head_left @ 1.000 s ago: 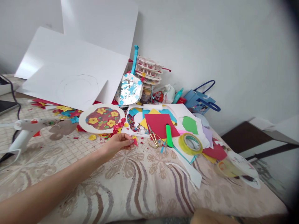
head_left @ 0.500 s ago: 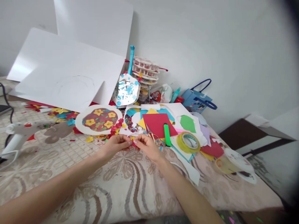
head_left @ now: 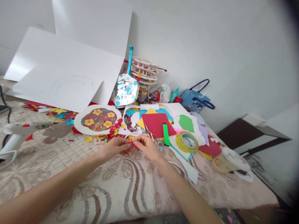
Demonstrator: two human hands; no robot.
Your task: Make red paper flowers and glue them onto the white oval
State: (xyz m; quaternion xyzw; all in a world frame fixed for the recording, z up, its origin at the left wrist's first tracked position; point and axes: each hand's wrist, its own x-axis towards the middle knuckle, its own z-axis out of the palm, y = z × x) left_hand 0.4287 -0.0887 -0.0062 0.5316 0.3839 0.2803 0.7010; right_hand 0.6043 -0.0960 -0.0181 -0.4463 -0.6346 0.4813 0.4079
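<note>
Evidently, the left hand (head_left: 116,147) and right hand (head_left: 147,147) both pinch one small red paper piece (head_left: 133,143) by the fingertips, above the beige patterned tablecloth (head_left: 114,183); the two-sided hold presumably steadies so slight an item. Gold-handled metal scissors (head_left: 150,133) lie just beyond the right hand, apparently for easy reach. A white-rimmed oval panel (head_left: 98,119) lies flat beyond the left, likely for stability.

A blue bag (head_left: 188,101) (tilted) sits by the wall (head_left: 233,46) near a teal bottle (head_left: 174,95).

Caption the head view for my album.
Left hand and right hand pinch a small red piece near gold-handled scissors.
</note>
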